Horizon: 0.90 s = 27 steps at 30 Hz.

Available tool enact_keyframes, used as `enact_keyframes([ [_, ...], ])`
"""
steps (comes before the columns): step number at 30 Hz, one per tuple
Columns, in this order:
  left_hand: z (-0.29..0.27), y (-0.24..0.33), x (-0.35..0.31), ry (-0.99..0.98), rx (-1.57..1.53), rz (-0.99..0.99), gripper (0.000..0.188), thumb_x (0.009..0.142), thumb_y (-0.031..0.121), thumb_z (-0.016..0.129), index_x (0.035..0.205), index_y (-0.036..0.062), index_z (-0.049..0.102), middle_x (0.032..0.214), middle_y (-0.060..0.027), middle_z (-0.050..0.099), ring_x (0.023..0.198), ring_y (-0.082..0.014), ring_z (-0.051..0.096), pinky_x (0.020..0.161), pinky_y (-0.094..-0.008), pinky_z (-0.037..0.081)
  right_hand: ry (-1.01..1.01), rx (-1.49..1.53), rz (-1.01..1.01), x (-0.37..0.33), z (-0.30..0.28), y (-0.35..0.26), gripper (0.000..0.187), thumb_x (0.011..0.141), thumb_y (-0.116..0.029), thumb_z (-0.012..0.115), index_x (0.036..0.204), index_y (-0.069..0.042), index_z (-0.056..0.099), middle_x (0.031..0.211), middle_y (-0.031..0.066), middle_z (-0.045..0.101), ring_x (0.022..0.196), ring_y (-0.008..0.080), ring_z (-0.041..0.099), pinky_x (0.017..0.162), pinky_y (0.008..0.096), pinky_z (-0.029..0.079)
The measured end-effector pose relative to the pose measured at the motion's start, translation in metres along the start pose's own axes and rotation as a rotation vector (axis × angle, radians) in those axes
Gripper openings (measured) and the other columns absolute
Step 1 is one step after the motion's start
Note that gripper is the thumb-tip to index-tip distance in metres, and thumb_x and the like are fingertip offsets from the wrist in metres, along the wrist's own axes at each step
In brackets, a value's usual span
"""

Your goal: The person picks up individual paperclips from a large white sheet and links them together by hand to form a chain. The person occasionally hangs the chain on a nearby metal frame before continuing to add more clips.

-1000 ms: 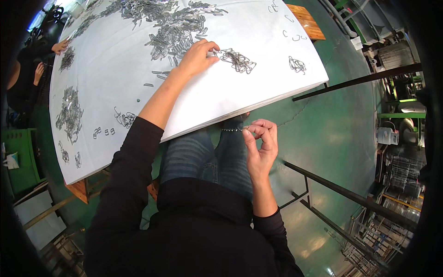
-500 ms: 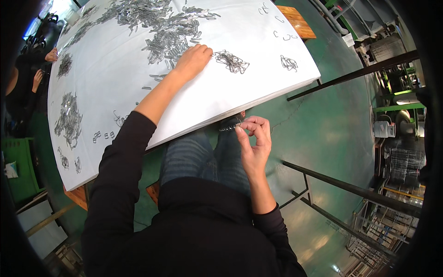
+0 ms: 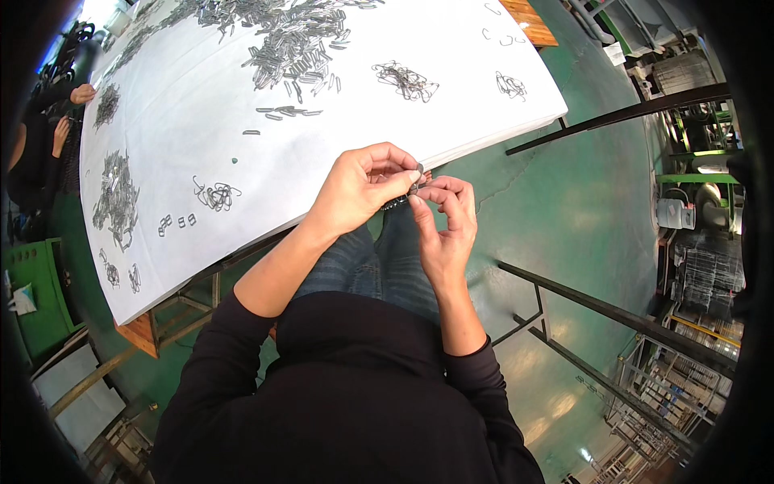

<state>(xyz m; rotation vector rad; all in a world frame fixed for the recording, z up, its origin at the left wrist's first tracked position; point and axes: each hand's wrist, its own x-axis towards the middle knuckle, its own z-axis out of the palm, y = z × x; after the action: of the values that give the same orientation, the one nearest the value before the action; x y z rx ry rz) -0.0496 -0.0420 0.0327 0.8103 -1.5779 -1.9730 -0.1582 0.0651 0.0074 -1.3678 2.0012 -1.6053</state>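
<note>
In front of my lap, just off the edge of the white-covered table (image 3: 347, 137), my two hands meet. My left hand (image 3: 359, 189) is closed, thumb and fingertips pinching a small dark metal piece (image 3: 418, 169); its exact shape is mostly hidden. Close against it, my right hand (image 3: 447, 230) pinches a short strand of linked metal wire (image 3: 393, 202), which hangs out to the left below my left fingertips. On the table beyond lie a loose pile of bent wire loops (image 3: 405, 81) and a large heap of narrow metal links (image 3: 290, 48).
Smaller wire clusters (image 3: 216, 195) and another link heap (image 3: 117, 198) lie at the table's left. A few open hooks (image 3: 501, 37) sit far right. Another person's hands (image 3: 82, 94) work at the far left edge. A dark metal bar (image 3: 613, 315) runs along my right.
My left hand has come back from beside the wire-loop pile to my right hand, now with a small metal piece in its pinch. My right hand has hardly moved.
</note>
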Motion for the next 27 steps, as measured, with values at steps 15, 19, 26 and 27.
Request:
enact_keyframes([
  [15,0.008,-0.025,-0.008,0.249,0.271,0.533,0.012,0.077,0.0,0.065,0.089,0.003,0.063,0.096,-0.0078,0.06,0.088,-0.018,0.06,0.077,-0.0287,0.049,-0.146,-0.145,-0.012,0.047,-0.022,0.034,0.016,0.078,-0.006,0.067,0.093,-0.004,0.063,0.09,0.0081,0.058,0.076,0.0203,0.058,0.065,0.0336,0.046],
  [19,0.009,-0.026,-0.01,0.221,0.307,0.51,0.015,0.075,-0.002,0.066,0.089,0.0028,0.061,0.098,-0.0085,0.06,0.088,-0.019,0.059,0.077,-0.0289,0.049,-0.355,-0.406,-0.15,0.123,-0.01,0.075,0.015,0.082,-0.007,0.061,0.096,-0.011,0.063,0.091,0.0067,0.061,0.074,0.0246,0.062,0.065,0.0356,0.048],
  [26,0.01,-0.029,-0.019,0.243,0.303,0.488,0.015,0.076,0.0,0.066,0.089,0.0031,0.06,0.099,-0.0084,0.06,0.089,-0.0195,0.056,0.079,-0.0302,0.046,-0.709,-0.831,-0.317,0.186,0.01,0.102,0.009,0.083,-0.016,0.06,0.083,-0.006,0.059,0.085,0.0081,0.058,0.078,0.0299,0.061,0.069,0.0399,0.049],
  [27,0.01,-0.03,-0.02,0.249,0.306,0.498,0.015,0.076,0.0,0.066,0.089,0.0031,0.06,0.099,-0.0085,0.06,0.09,-0.0196,0.056,0.079,-0.0302,0.046,-0.714,-0.84,-0.337,0.183,0.01,0.103,0.008,0.083,-0.015,0.058,0.083,-0.007,0.059,0.086,0.0086,0.057,0.079,0.0301,0.061,0.069,0.0404,0.05],
])
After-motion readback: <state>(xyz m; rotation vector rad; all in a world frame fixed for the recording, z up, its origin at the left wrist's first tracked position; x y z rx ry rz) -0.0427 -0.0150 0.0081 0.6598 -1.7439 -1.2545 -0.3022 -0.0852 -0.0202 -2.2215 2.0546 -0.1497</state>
